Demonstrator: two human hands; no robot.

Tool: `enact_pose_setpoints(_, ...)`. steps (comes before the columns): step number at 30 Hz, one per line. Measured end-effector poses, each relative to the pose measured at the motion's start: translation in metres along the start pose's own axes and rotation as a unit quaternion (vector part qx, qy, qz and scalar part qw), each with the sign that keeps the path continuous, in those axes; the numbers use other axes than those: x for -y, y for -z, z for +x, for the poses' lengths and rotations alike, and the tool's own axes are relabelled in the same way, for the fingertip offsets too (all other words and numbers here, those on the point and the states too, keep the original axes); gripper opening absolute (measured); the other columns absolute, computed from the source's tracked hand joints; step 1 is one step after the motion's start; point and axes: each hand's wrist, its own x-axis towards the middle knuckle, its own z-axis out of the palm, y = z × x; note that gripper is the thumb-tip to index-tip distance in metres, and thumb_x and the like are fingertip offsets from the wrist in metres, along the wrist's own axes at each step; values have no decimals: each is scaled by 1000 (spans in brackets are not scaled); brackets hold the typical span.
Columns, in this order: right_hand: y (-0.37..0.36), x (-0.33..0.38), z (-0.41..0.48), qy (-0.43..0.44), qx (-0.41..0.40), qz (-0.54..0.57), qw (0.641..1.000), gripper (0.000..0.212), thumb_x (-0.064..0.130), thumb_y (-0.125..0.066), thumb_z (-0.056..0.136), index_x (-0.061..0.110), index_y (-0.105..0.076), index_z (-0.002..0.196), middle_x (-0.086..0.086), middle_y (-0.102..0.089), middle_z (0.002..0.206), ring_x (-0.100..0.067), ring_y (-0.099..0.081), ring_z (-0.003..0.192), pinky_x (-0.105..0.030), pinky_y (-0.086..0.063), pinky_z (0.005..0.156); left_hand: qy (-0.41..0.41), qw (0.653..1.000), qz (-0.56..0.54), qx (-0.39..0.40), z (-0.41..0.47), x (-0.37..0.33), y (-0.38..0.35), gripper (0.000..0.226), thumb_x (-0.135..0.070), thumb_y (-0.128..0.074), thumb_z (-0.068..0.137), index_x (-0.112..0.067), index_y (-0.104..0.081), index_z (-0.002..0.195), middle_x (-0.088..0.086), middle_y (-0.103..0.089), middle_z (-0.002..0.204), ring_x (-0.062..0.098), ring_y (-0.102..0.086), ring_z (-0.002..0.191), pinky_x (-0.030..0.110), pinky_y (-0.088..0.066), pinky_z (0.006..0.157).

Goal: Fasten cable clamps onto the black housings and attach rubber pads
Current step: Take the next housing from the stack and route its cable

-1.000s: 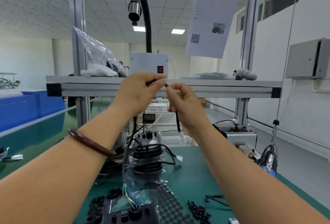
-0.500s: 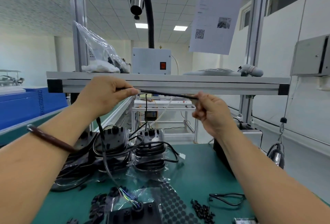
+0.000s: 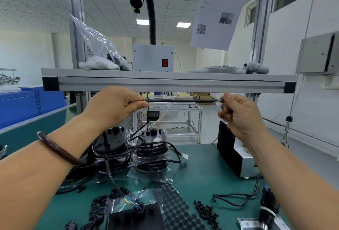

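Observation:
A black cable (image 3: 181,100) is stretched level at chest height between my hands. My left hand (image 3: 117,103) pinches its left part, and the cable runs down from there to a black housing (image 3: 135,217) at the table's near edge. My right hand (image 3: 236,112) pinches the cable's free end. Stacked black housings (image 3: 152,149) in plastic wrap stand mid-table. A sheet of round black rubber pads (image 3: 176,209) lies at the front. Small black clamps (image 3: 97,209) lie at the front left, and a heap of black screws (image 3: 205,213) lies to the right of the pad sheet.
An aluminium shelf rail (image 3: 168,84) crosses just above my hands, with a grey fume-extractor box (image 3: 153,57) and plastic bags (image 3: 99,53) on it. A black-and-silver box (image 3: 233,154) stands on the green table (image 3: 198,173) at the right. A loose black cable (image 3: 236,197) and a power tool (image 3: 267,209) lie front right.
My hands have moved apart. The right hand slid rightwards along the cable, drawing it out straight. The view has tilted down a little.

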Motion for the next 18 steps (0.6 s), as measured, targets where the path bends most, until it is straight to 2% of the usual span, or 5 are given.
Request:
enact_pose_setpoints(6, 11, -5, 0, -29, -32, 43, 998, 23, 19, -51, 99, 8, -55, 79, 2, -44, 50, -5, -38, 38, -23, -48, 55, 39, 998, -40, -3, -6, -6, -11, 41, -60, -44, 82, -35, -73, 98, -17, -64, 73, 9, -59, 74, 26, -46, 68)
enact_pose_setpoints(8, 9, -6, 3, -40, -54, 98, 993, 24, 20, -48, 101, 10, -53, 79, 3, -43, 50, -6, -34, 38, -22, -49, 53, 83, 989, -117, -27, -9, -10, -20, 28, -48, -53, 88, -35, -71, 106, -17, -66, 84, 5, -59, 81, 13, -45, 72)
enact_pose_setpoints(10, 5, -9, 6, -56, -84, 180, 979, 22, 21, -48, 102, 12, -51, 82, 4, -42, 50, -6, -33, 40, -22, -51, 55, 162, 958, -234, -39, -18, -10, -28, 23, -38, -54, 93, -34, -66, 113, -14, -65, 88, 3, -56, 79, 9, -41, 68)
enact_pose_setpoints(14, -9, -28, 3, -108, -135, 322, 931, 19, 25, -44, 102, 11, -55, 96, 2, -39, 57, -7, -35, 42, -25, -49, 63, 294, 814, -498, 58, -57, -15, -48, 32, -27, -48, 97, -24, -56, 127, -4, -58, 91, 10, -52, 84, 30, -44, 84)
enact_pose_setpoints(18, -23, -46, -9, -148, -178, 426, 875, 15, 19, -47, 102, 12, -59, 98, -1, -44, 65, -9, -40, 47, -25, -48, 67, 421, 807, -415, -19, -90, -16, -72, 59, -38, -50, 96, -19, -30, 148, -3, -40, 146, 14, -39, 130, 30, -27, 106)
